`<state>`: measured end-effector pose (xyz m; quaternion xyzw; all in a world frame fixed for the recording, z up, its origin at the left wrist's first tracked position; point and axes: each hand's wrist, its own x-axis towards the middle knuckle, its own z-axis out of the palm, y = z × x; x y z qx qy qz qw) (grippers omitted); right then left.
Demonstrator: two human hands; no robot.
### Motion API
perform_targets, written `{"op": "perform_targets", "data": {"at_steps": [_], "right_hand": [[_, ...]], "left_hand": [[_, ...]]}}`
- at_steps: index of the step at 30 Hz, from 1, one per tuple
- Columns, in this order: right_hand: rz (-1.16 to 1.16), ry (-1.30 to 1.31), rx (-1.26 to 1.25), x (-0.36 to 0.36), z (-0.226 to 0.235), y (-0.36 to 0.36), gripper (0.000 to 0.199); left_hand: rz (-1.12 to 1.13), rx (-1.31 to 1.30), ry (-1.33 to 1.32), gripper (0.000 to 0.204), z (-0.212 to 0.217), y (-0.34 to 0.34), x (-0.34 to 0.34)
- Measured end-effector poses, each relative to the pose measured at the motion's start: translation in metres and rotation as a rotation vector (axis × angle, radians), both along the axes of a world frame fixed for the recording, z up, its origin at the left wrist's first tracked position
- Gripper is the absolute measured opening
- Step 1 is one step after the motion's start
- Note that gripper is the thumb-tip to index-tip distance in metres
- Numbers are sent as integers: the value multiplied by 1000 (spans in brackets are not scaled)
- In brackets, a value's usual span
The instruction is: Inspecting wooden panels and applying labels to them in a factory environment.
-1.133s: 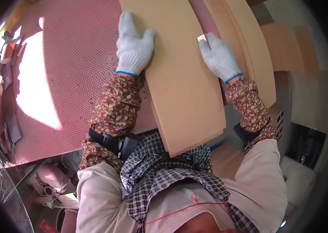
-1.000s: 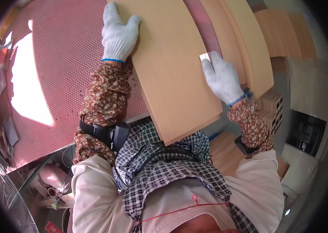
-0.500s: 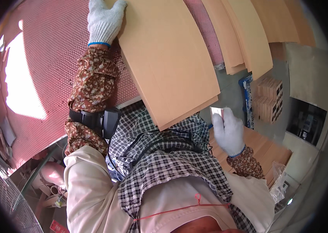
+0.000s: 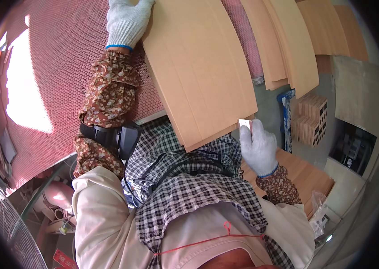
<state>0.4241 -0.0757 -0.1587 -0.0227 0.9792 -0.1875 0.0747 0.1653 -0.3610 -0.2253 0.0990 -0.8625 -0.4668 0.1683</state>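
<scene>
My left hand (image 4: 129,22), in a white knit glove with a blue cuff, is at the far left edge of a pile of light-brown boards (image 4: 198,67). Its thumb lies against the board edge and stands apart from the fingers, which the picture's top edge cuts off; the hand looks open. My right hand (image 4: 259,145), gloved alike, is closed on a small flat piece (image 4: 245,124) with a white face and a reddish side. That piece meets the near right corner of the top board. Slightly offset, a lower board shows beneath the top one.
A pink perforated mat (image 4: 64,67) covers the worktop. More boards (image 4: 294,49) lie to the right, beyond a strip of mat. Further right are stacked wooden pieces (image 4: 310,119) and a blue-marked post (image 4: 285,119). A wire fan guard (image 4: 10,228) stands at the lower left.
My right hand has moved up and slightly left, bringing the small piece from beside the board to its corner. The boards and my left hand appear shifted slightly right in view.
</scene>
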Motion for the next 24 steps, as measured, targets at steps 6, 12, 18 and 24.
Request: {"op": "perform_targets", "data": {"at_steps": [6,12,18,24], "right_hand": [[82,13,23,-44,6,-12,19],[148,138,76,-163,9,-40,20],[176,251,25,-321,28,-85,31],[213,296,34,-438,1,-104,41]], "left_hand": [[-8,-183,90,78,1,-16,-6],[-98,85,2,71,42,1,-3],[-55,18,105,74,42,-4,-21],[-58,-12,67,77,38,3,-6]]}}
